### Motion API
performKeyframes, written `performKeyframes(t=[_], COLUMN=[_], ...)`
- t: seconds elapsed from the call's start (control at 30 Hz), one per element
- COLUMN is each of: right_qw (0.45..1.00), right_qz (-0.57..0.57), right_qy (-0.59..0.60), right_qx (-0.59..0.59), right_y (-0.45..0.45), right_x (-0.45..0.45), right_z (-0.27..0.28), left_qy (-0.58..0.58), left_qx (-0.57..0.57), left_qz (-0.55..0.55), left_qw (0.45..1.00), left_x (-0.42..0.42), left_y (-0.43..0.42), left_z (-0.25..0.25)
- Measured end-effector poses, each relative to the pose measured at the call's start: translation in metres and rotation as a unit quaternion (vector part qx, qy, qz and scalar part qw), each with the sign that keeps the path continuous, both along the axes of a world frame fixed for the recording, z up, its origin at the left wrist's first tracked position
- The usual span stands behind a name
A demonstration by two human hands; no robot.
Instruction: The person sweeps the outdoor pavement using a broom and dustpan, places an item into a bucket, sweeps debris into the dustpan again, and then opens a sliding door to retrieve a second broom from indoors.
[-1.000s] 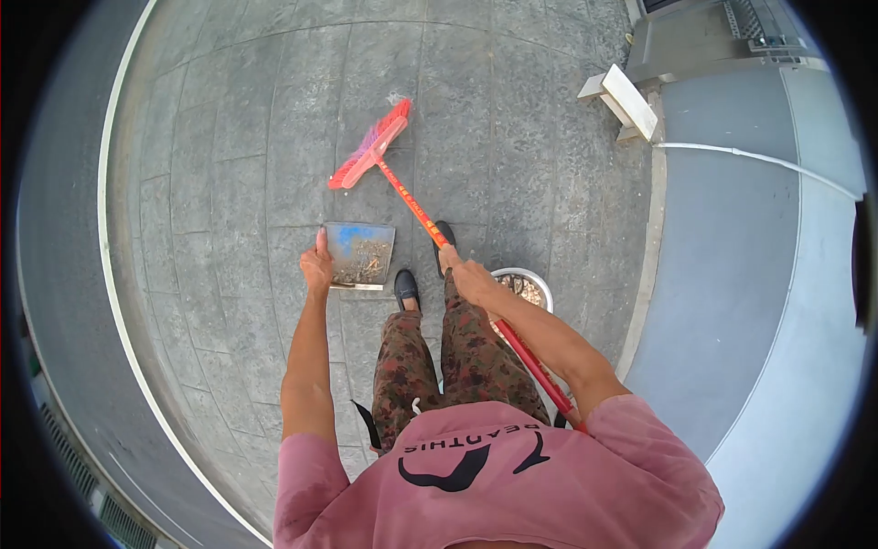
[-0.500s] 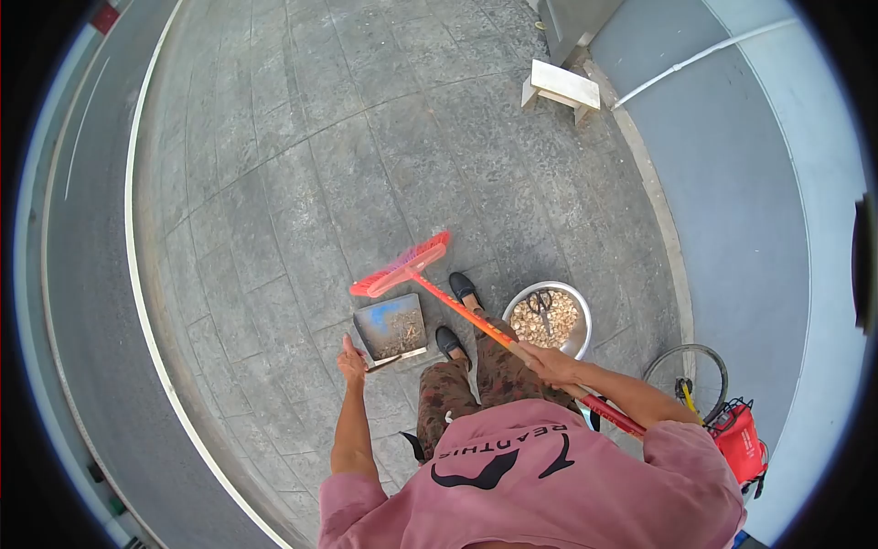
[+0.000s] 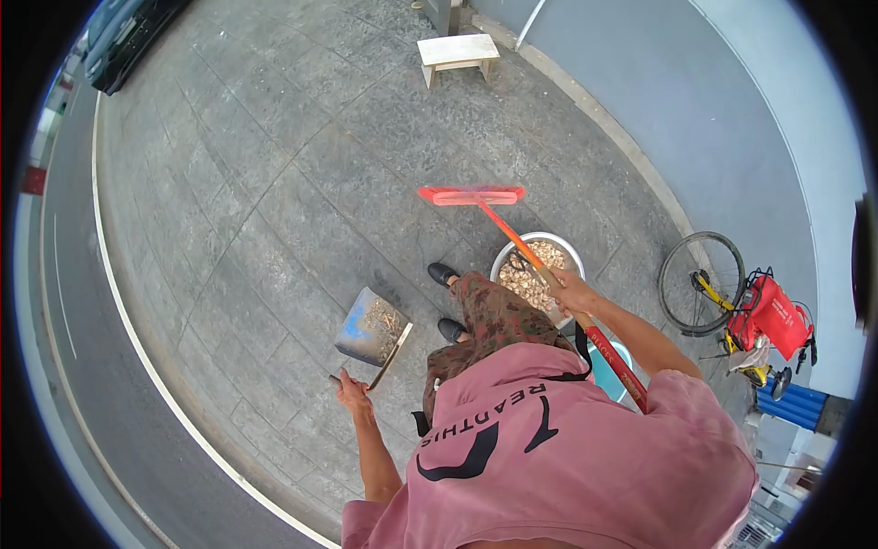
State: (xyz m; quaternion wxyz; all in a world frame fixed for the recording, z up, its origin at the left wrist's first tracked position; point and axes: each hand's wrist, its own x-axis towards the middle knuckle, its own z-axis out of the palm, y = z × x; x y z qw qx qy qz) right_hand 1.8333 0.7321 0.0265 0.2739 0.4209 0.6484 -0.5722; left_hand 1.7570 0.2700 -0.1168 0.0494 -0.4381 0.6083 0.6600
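Observation:
My left hand [image 3: 355, 392] is closed on the handle of a dustpan [image 3: 373, 328], which has a blue patch and brown debris inside. My right hand [image 3: 573, 293] grips the red and orange handle of a broom. The pink-red broom head [image 3: 471, 196] is out in front, above the grey paving. Close to my right hand and partly under the broom handle is a round metal basin [image 3: 578, 259] of pale chopped pieces, with a dark-handled tool lying on them. Part of a teal basin [image 3: 611, 373] shows beside my shirt.
A small white bench [image 3: 457, 50] stands near the wall at the top. On the right, a yellow bicycle [image 3: 709, 291] with a red bag [image 3: 782, 317] is by the grey wall. A dark car [image 3: 128, 41] is at the upper left, beside the road.
The view has turned to the right, bringing the bicycle and car into sight. The broom head has swung right, away from the dustpan. The dustpan is now tilted, still in my left hand.

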Motion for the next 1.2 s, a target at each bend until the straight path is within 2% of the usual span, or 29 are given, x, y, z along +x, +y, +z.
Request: performKeyframes(t=[0.2, 0.37, 0.53, 0.73, 0.97, 1.1, 1.2], right_qw=[0.998, 0.999, 1.000, 0.995, 0.990, 0.986, 0.989], right_qz=[-0.030, -0.010, -0.009, 0.077, 0.109, 0.111, 0.120], right_qy=[-0.002, -0.009, -0.023, -0.019, 0.008, 0.046, 0.057], right_qx=[0.052, 0.032, -0.007, -0.057, -0.092, -0.112, -0.070], right_y=[0.037, 0.082, 0.110, 0.138, 0.150, 0.154, 0.161], right_x=[-0.013, -0.053, -0.113, -0.191, -0.313, -0.397, -0.470], right_z=[-0.014, -0.051, -0.042, -0.015, 0.003, -0.010, -0.010], left_qy=[0.017, -0.013, -0.043, -0.056, -0.036, -0.016, -0.016], left_qx=[-0.013, -0.046, -0.110, -0.164, -0.178, -0.179, -0.165], left_qz=[0.017, 0.060, 0.112, 0.155, 0.080, 0.023, -0.015], left_qw=[1.000, 0.997, 0.987, 0.973, 0.980, 0.983, 0.986], left_x=[-0.034, -0.062, -0.117, -0.198, -0.312, -0.401, -0.478], left_y=[0.002, 0.014, 0.041, 0.085, 0.135, 0.160, 0.183], left_z=[-0.010, 0.020, 0.044, 0.079, 0.081, 0.075, 0.061])
